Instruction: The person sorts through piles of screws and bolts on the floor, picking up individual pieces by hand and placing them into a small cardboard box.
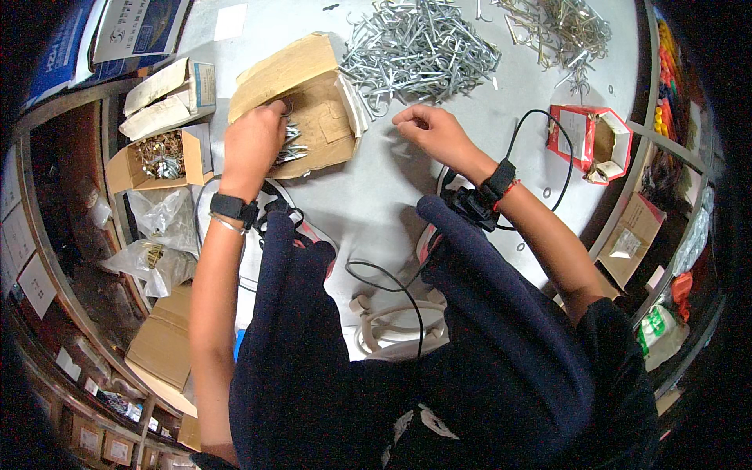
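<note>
My left hand [254, 141] reaches into an open cardboard box [336, 154], its fingers bent at a small metal hook; whether they grip it I cannot tell. Several silvery metal pieces [292, 150] lie in the box beside that hand. A large pile of silvery metal hooks [420, 53] is heaped behind and to the right of the box. My right hand [432, 132] hovers below this pile with its fingers curled, and their inner side is hidden. A smaller pile of brassy and silvery hooks [561, 35] lies at the back right.
On the right stands a red and white box [578, 144], near a looped black cable [571, 170]. At left are a box of small fasteners [160, 158], a worn white carton [167, 97] and plastic bags [161, 258]. Metal shelving [670, 138] holds goods on both sides.
</note>
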